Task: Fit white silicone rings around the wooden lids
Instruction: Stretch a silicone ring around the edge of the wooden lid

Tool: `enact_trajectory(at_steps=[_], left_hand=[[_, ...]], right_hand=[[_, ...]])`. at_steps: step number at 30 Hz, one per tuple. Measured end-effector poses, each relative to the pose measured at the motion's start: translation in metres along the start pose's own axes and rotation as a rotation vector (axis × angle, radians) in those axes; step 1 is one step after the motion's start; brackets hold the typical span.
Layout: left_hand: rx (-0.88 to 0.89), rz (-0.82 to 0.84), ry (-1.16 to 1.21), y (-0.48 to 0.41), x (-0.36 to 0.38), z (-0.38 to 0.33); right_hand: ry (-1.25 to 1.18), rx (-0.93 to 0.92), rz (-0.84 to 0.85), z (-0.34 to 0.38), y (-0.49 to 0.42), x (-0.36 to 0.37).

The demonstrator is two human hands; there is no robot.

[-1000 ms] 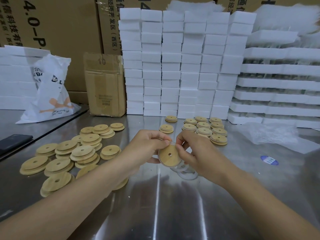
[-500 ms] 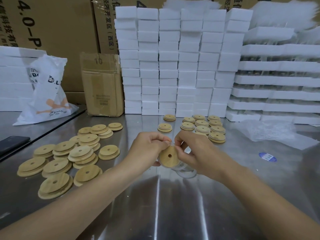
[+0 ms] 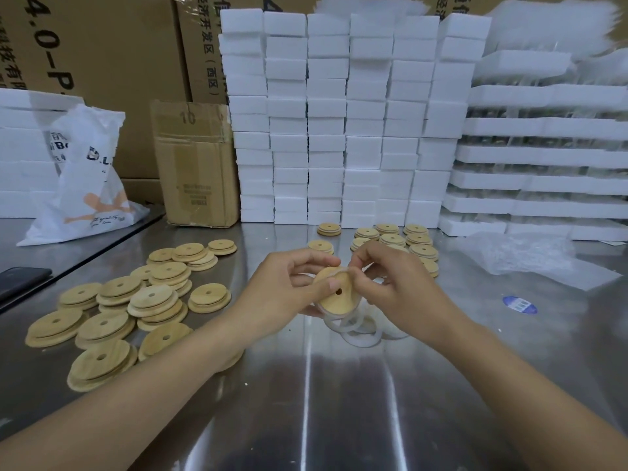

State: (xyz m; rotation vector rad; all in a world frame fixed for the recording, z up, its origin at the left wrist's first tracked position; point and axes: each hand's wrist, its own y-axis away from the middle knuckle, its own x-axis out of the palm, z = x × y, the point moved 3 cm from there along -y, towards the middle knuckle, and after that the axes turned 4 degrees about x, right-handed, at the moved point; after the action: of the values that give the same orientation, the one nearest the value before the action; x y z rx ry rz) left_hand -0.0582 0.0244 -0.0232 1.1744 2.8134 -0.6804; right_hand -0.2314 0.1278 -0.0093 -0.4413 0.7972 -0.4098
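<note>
My left hand [image 3: 285, 287] grips a round wooden lid [image 3: 336, 295] with a small centre hole, held tilted above the steel table. A white silicone ring [image 3: 334, 313] runs round the lid's rim. My right hand [image 3: 397, 287] pinches the ring at the lid's upper right edge. Under the hands lie a few loose white silicone rings [image 3: 360, 334] on the table. A spread of bare wooden lids [image 3: 112, 311] lies at the left. Behind the hands stand short stacks of wooden lids [image 3: 394, 241].
The steel table [image 3: 339, 402] carries a cardboard box [image 3: 197, 164], a white plastic bag [image 3: 85, 185], a clear plastic sheet [image 3: 530, 256] and a blue sticker [image 3: 520, 304]. White foam blocks [image 3: 346, 124] are stacked at the back. A dark phone [image 3: 20, 280] lies far left.
The lid has tilted so its face turns more upward, and my right fingers have shifted along its upper rim. The camera has drifted slightly.
</note>
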Motion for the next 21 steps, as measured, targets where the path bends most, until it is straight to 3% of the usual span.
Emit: enact_trajectory(at_steps=[10, 21], left_hand=[[0.025, 0.025, -0.096, -0.005, -0.008, -0.006], [-0.007, 0.044, -0.04, -0.005, -0.014, -0.016]], right_hand=[[-0.069, 0.052, -0.029, 0.004, 0.003, 0.002], [-0.113, 0.107, -0.049, 0.012, 0.003, -0.002]])
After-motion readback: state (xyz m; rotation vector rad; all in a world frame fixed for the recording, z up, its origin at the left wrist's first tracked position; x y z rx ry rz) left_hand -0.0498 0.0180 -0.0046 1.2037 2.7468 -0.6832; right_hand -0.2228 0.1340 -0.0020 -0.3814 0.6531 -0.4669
